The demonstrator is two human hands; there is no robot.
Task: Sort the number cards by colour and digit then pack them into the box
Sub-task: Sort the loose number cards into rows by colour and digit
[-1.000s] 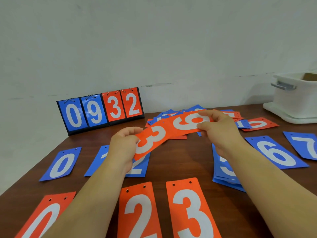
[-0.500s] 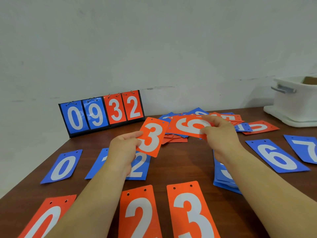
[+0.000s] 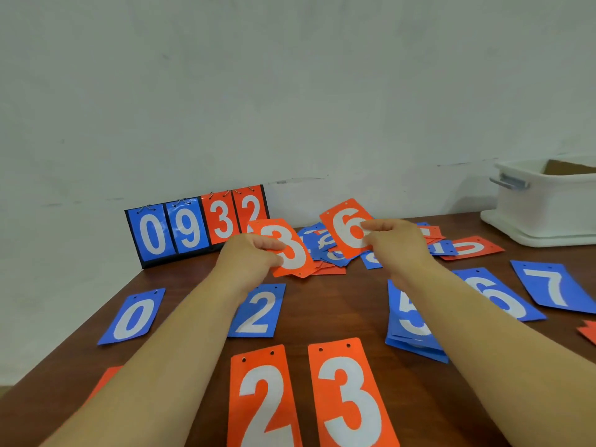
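My left hand (image 3: 250, 256) grips an orange 3 card (image 3: 292, 250) by its left edge, held above the table. My right hand (image 3: 398, 245) pinches an orange 6 card (image 3: 346, 227) by its right edge, tilted upright. Behind both hands lies a mixed heap of blue and orange cards (image 3: 325, 253). Laid out flat on the brown table (image 3: 335, 304) are a blue 0 (image 3: 135, 316), blue 2 (image 3: 259, 311), orange 2 (image 3: 263, 398), orange 3 (image 3: 350, 395), a blue 5 stack (image 3: 408, 321), blue 6 (image 3: 503, 298) and blue 7 (image 3: 553, 287).
A flip scoreboard (image 3: 196, 225) reading 0932 stands at the back against the wall. A white box (image 3: 548, 201) with a handle sits on its lid at the far right. An orange card (image 3: 467, 248) lies near it, and orange corners show at both lower edges.
The two orange cards, first overlapped between my hands, have been pulled apart: the 3 stays in my left hand, the 6 in my right has turned upright.
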